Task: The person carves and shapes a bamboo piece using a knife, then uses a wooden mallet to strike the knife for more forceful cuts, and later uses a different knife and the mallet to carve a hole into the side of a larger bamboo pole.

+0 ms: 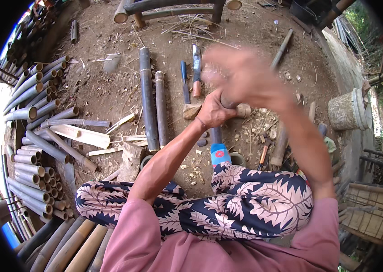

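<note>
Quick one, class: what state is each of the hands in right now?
Left hand: closed around a dark piece, mostly hidden.
Right hand: blurred; open or closed cannot be told.

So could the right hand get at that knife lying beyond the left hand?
Probably yes: the blurred right hand is beside the knife in the picture, with nothing evident between them.

Honestly can't read any words or numbers here, closest thing to a sign is a round red emblem (219, 154) on the bright blue band (215, 162) by the patterned trousers (264, 204)
</note>
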A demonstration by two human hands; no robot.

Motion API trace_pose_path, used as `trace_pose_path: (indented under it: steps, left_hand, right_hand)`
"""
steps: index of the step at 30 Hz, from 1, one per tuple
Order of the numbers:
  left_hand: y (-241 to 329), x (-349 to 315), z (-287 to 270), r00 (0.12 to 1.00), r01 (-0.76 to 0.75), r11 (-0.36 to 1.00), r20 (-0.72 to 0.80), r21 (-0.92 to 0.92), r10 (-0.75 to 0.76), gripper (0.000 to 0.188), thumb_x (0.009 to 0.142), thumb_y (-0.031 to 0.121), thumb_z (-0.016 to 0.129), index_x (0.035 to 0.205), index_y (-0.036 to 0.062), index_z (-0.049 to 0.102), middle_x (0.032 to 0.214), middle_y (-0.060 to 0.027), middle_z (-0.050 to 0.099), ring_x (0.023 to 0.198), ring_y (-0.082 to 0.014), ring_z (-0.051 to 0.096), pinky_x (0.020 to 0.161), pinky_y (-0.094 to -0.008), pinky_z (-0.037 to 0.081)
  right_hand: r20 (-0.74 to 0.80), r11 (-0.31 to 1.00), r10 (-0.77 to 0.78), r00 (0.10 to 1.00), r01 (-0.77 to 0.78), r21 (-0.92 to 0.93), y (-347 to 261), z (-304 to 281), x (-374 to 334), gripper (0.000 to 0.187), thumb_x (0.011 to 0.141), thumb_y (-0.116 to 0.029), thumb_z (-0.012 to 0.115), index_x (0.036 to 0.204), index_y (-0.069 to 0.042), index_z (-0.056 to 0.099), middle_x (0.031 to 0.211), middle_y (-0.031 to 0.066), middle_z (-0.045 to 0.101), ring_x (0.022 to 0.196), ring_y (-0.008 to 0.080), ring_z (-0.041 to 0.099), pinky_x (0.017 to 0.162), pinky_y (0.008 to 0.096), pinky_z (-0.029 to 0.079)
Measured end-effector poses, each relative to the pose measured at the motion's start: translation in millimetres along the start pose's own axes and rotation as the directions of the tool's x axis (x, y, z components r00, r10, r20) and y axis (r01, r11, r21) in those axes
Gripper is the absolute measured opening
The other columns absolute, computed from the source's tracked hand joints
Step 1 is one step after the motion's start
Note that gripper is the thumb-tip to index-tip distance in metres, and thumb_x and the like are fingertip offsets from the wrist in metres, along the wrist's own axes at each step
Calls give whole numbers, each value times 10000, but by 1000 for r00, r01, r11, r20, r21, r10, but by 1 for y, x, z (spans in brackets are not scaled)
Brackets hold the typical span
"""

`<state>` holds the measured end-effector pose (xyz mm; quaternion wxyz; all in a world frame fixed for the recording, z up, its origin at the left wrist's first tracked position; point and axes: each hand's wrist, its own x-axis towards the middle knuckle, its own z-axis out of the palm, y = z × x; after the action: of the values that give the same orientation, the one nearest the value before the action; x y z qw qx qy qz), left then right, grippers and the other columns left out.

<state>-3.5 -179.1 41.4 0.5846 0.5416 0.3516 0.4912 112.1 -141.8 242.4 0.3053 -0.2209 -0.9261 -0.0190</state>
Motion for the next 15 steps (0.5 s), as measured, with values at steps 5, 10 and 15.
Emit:
trace_pose_path:
  steps: [5,10,15]
  left_hand:
    - [4,-1,-9,992,-59,985,115,162,41,583,707,63,775,1247,14,561,1105,-35,646,1021,-148,598,920,-297,480]
    - [-14,-8,-12,977,-44,984,215,170,6,490,707,42,746,1173,19,596,1050,-26,653,945,-124,608,825,-310,505]
    - [-12,-1,-23,981,-7,992,193,125,-17,477,702,7,728,1161,37,601,1028,-21,648,815,-117,619,740,-306,524]
  right_hand:
    - [351,974,197,915,-225,38,-17,-30,29,644,947,-613,394,1075,-50,680,995,162,689,898,284,677,776,403,521]
    - [623,880,444,644,-444,-167,-9,27,8,707,953,-625,362,1187,-19,643,1229,179,647,1122,335,633,972,402,491]
    - [596,858,439,672,-511,-56,-15,22,16,798,920,-721,313,1187,-52,656,1168,191,670,1086,354,641,955,441,493]
